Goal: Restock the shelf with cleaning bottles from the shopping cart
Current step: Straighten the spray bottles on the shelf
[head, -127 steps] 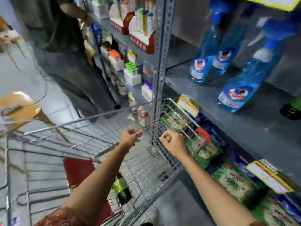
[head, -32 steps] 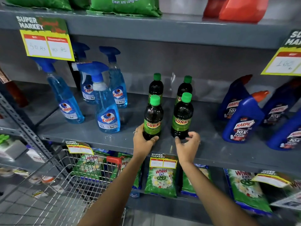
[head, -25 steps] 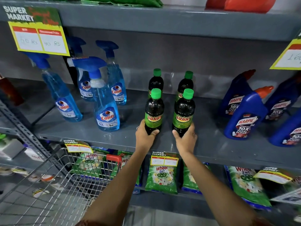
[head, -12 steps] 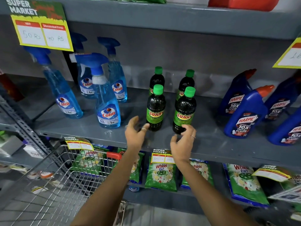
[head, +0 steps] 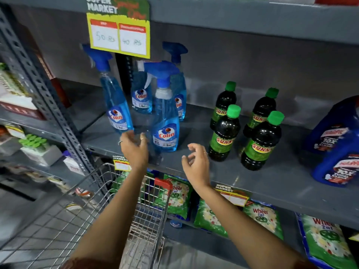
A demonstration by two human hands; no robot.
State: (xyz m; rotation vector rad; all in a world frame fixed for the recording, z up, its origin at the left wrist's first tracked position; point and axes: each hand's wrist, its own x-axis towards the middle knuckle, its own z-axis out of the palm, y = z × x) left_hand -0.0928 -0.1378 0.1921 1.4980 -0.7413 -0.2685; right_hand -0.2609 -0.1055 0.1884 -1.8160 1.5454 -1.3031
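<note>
Several dark Sunny bottles with green caps [head: 225,133] stand upright in two rows on the grey shelf [head: 242,177]. To their left stand several blue Colin spray bottles [head: 166,121]. My left hand [head: 135,150] is open just in front of the nearest spray bottle's base, holding nothing. My right hand [head: 196,164] hovers open over the shelf's front edge, left of the Sunny bottles and apart from them. The wire shopping cart [head: 108,210] with a red corner guard sits below my arms.
Blue Harpic bottles [head: 338,152] stand at the shelf's right end. Green Wheel detergent bags [head: 260,216] fill the shelf below. A yellow price card [head: 118,33] hangs from the upper shelf. A perforated steel upright [head: 44,98] divides off boxed goods at the left.
Both hands have let go of the two front Sunny bottles and moved left toward the spray bottles. The view has swung left with them.
</note>
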